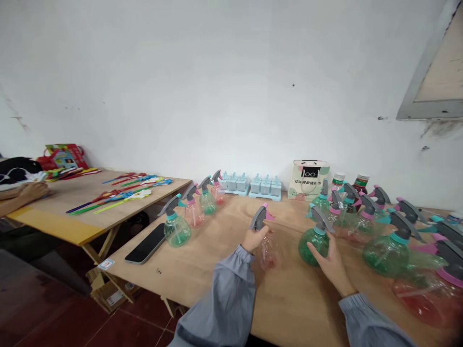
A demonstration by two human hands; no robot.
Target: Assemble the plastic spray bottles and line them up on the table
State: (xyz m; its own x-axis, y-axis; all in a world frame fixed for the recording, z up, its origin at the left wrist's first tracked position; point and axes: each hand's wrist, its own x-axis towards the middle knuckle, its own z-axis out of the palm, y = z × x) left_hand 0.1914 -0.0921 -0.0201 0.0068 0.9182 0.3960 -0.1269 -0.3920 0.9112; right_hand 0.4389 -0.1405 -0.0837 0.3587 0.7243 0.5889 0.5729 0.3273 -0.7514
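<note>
"On the table (224,231), what's in hand?"

"My left hand (255,238) pinches the pink bottle (269,255) by its neck; my right hand (334,267), thumb and fingers parted, clasps the green bottle (306,246)."

"And the step?"

"Handling both, I'd judge; moving either calls for a steady grip."

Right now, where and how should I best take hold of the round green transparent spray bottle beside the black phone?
I would grip the round green bottle by its narrow turquoise collar, coming from the near side. It stands upright, and its body swells below the collar. The flat black phone lies at its left; a pink transparent spray bottle stands close behind.
</note>
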